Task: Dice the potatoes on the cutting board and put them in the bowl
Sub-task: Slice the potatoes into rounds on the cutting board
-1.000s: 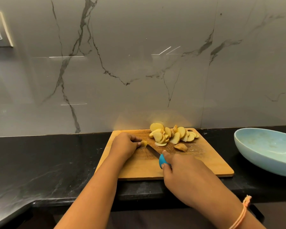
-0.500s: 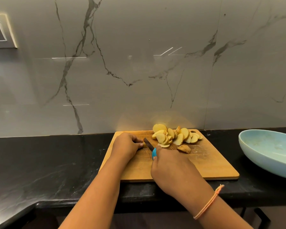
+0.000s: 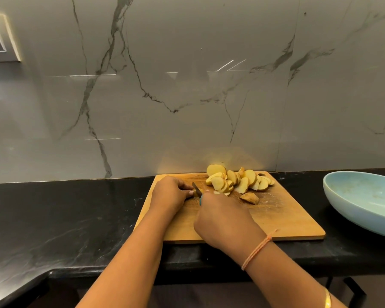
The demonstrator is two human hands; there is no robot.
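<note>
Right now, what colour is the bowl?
Light blue; the bowl shows best in the head view.

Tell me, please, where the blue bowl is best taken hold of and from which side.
Probably the bowl by its left rim, coming from the cutting board side: that thin edge faces the board with bare counter between, and the right side is out of view.

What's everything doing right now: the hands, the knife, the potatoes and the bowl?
left hand, pinches a small potato piece
right hand, grips the knife
knife, blade against that piece
potato slices, cut, piled on the cutting board
bowl, no potato seen inside
</note>
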